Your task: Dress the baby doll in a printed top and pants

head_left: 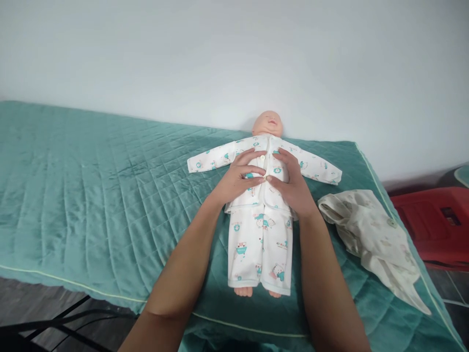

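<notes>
A baby doll (268, 123) lies on its back on a green quilted cover, its head toward the wall and its toes showing below the trouser legs. It wears a white printed jacket (240, 146) with sleeves spread out, and matching trousers (260, 244). On the jacket's left half rests my left hand (242, 177), its thumb and index finger at a button on the front opening. My right hand (291, 181) lies on the other half, thumb tip at the same button, fingers bent on the cloth. Whether the fingertips pinch the jacket's edge is partly hidden.
A crumpled pale printed garment (370, 234) lies to the right, near the edge of the green cover (91, 195). Beyond that edge is a red plastic chair (432, 225). Black metal bars (62, 322) show at the lower left.
</notes>
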`<state>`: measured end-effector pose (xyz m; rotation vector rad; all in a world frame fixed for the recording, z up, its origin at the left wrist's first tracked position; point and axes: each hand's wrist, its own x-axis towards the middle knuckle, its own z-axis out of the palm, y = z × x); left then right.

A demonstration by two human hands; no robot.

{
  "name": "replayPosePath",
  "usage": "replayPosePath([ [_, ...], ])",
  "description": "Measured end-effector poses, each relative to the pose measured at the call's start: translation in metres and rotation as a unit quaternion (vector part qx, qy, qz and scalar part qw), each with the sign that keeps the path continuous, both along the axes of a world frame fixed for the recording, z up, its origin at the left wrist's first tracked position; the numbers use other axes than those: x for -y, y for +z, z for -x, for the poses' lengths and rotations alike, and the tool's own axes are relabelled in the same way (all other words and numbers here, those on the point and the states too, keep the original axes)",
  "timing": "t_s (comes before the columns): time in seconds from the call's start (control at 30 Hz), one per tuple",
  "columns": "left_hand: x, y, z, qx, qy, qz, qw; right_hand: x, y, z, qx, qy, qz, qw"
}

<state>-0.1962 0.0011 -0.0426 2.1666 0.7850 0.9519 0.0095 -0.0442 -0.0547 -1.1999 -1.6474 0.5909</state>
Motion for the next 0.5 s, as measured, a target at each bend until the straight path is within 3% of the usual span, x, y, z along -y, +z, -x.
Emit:
replayPosePath([
  [0.27, 0.006, 0.001, -0.009, 0.01, 0.051, -0.038, 0.998, 0.0, -0.001, 0.001, -0.002, -0.006, -0.009, 1.0],
  [0.5, 0.013, 0.002, -0.014, -0.005, 0.071, -0.09, 0.993, 0.002, 0.005, 0.006, -0.114, -0.003, 0.025, 0.993],
])
